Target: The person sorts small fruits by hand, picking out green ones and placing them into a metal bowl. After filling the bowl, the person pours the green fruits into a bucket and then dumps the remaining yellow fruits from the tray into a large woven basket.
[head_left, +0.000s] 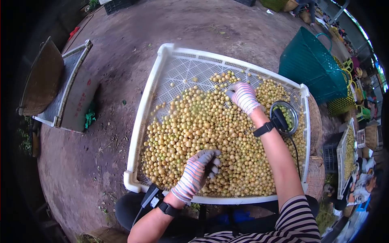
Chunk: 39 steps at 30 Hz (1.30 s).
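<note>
Now my left hand (196,172), gloved in stripes with grey fingers, curls inward over the near side of the round yellow-green fruits (210,125) spread in a white plastic mesh tray (142,117). My right hand (244,96) stretches farther, fingers bent; whether either grips fruit, I can't tell.

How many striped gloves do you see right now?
2. One glove is on the left hand, over the near half of the tray; the other glove is on the right hand, farther out. More may be hidden in the background.
</note>
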Tool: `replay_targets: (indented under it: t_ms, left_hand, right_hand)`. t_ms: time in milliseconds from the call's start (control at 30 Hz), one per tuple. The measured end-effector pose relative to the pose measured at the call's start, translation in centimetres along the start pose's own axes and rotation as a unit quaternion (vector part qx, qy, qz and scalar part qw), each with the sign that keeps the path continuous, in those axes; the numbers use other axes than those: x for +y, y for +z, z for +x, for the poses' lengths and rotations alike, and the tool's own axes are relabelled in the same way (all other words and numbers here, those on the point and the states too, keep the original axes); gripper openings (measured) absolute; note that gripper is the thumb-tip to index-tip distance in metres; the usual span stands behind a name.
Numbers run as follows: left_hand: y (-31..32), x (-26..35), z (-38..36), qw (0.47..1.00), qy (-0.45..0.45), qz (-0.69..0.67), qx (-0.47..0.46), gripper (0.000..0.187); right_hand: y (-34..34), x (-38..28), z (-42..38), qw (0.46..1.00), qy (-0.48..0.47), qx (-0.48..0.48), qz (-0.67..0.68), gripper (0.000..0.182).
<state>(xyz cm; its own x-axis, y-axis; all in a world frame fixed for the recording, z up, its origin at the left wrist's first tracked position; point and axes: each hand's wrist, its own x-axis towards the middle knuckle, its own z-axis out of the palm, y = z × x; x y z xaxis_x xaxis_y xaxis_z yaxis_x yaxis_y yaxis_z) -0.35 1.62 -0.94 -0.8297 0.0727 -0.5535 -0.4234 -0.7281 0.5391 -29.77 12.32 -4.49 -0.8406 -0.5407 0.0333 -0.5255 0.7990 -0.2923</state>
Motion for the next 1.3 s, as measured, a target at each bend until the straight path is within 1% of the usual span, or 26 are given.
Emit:
replay_targets:
  t_ms: [67, 100, 200, 233, 333, 367, 467, 500, 600, 633, 667, 700, 733, 767, 800, 867, 967, 1033, 1067, 1133, 1167, 1233, 1267, 1300]
  left_hand:
    - [-0.2, -0.2, 0.1, 1.0, 0.004, 0.004, 0.002, 0.033]
    - [-0.4, -0.4, 0.3, 1.0, 0.003, 0.01, -0.001, 0.033]
    - [-0.1, -0.4, 0.0, 1.0, 0.009, 0.017, 0.004, 0.033]
    - [0.0, -0.3, 0.0, 1.0, 0.006, 0.017, 0.008, 0.032]
    - [-0.2, -0.5, 0.2, 1.0, 0.008, 0.018, 0.005, 0.032]
    - [-0.2, -0.4, 0.1, 1.0, 0.011, 0.02, 0.005, 0.032]
    - [-0.2, -0.5, 0.1, 1.0, 0.015, 0.022, 0.001, 0.031]
    - [-0.1, -0.5, 0.1, 1.0, 0.017, 0.02, 0.003, 0.031]
    - [-0.2, -0.5, -0.2, 1.0, 0.024, 0.017, 0.007, 0.03]
    - [-0.2, -0.4, -0.2, 1.0, 0.024, 0.017, 0.006, 0.03]
    - [-0.3, -0.4, -0.3, 1.0, 0.024, 0.016, 0.006, 0.03]
    - [-0.3, -0.4, -0.4, 0.999, 0.032, 0.015, 0.003, 0.03]
    - [-0.4, -0.5, -0.5, 0.999, 0.034, 0.011, 0.003, 0.03]
    - [-0.4, -0.5, -0.5, 0.999, 0.037, 0.008, 0.002, 0.03]
    - [-0.4, -0.5, -0.5, 0.999, 0.039, 0.005, 0.001, 0.03]
    - [-0.2, -0.1, -0.7, 0.999, 0.043, 0.006, 0.014, 0.029]
    - [-0.4, 0.2, -0.7, 0.997, 0.064, -0.001, 0.031, 0.027]
    - [-0.4, 0.5, -0.4, 0.997, 0.059, -0.005, 0.045, 0.026]
    - [-0.4, 0.6, -0.4, 0.998, 0.052, -0.006, 0.046, 0.027]
    - [-0.4, 0.0, 0.2, 0.996, 0.067, 0.061, 0.022, 0.032]
    - [-0.4, -0.1, 0.2, 0.995, 0.048, 0.091, -0.011, 0.04]
    - [0.6, 0.4, -0.5, 0.986, -0.003, 0.162, -0.031, 0.045]
    - [1.0, 0.3, -0.6, 0.982, -0.027, 0.184, -0.042, 0.047]
    - [1.2, 0.1, -0.6, 0.98, -0.029, 0.194, -0.039, 0.048]
  right_hand:
    - [-0.5, -2.0, 0.1, 0.998, 0.008, -0.045, -0.036, 0.023]
    - [0.6, -1.8, 0.4, 0.996, -0.06, -0.017, -0.067, 0.023]
    - [1.9, -2.2, 1.8, 0.989, 0.008, -0.087, -0.119, 0.02]
    - [1.8, -2.3, 2.4, 0.984, 0.051, -0.112, -0.126, 0.018]
    - [2.8, -1.0, 3.5, 0.989, 0.09, -0.115, -0.033, 0.018]
    - [3.1, -0.6, 4.5, 0.981, 0.101, -0.162, -0.033, 0.024]
    - [2.4, -2.7, 5.0, 0.959, 0.085, -0.242, -0.117, 0.033]
    - [0.9, -4.5, 4.0, 0.96, 0.122, -0.23, -0.1, 0.037]
    - [1.9, -5.0, 3.6, 0.965, 0.158, -0.192, -0.087, 0.038]
    - [2.3, -4.8, 3.6, 0.966, 0.177, -0.175, -0.067, 0.039]
    - [2.3, -4.1, 3.6, 0.967, 0.161, -0.199, -0.016, 0.04]
    - [3.3, -2.2, 3.9, 0.964, 0.135, -0.205, 0.101, 0.04]
    - [2.8, -2.3, 3.5, 0.948, 0.108, -0.208, 0.215, 0.04]
    - [1.9, -1.5, 2.1, 0.931, 0.108, -0.157, 0.311, 0.04]
    - [-0.1, -2.7, -0.1, 0.889, 0.143, -0.094, 0.424, 0.031]
    - [-3.1, -1.9, -2.0, 0.885, 0.131, -0.155, 0.42, 0.022]
    - [-6.0, -3.0, -7.4, 0.876, 0.035, -0.192, 0.441, 0.024]
    - [-8.1, -4.8, -11.6, 0.868, 0.034, -0.237, 0.435, 0.018]
    - [-8.4, -5.2, -13.2, 0.854, 0.044, -0.247, 0.455, 0.017]
    - [-8.4, -5.7, -15.8, 0.822, 0.064, -0.268, 0.498, 0.015]
    - [-7.8, -5.8, -16.5, 0.828, 0.059, -0.261, 0.493, 0.013]
    - [-6.7, -6.0, -17.4, 0.842, 0.047, -0.244, 0.479, 0.01]
    - [-6.5, -6.2, -17.7, 0.837, 0.054, -0.239, 0.49, 0.01]
    - [-6.3, -6.5, -17.9, 0.831, 0.061, -0.234, 0.5, 0.01]
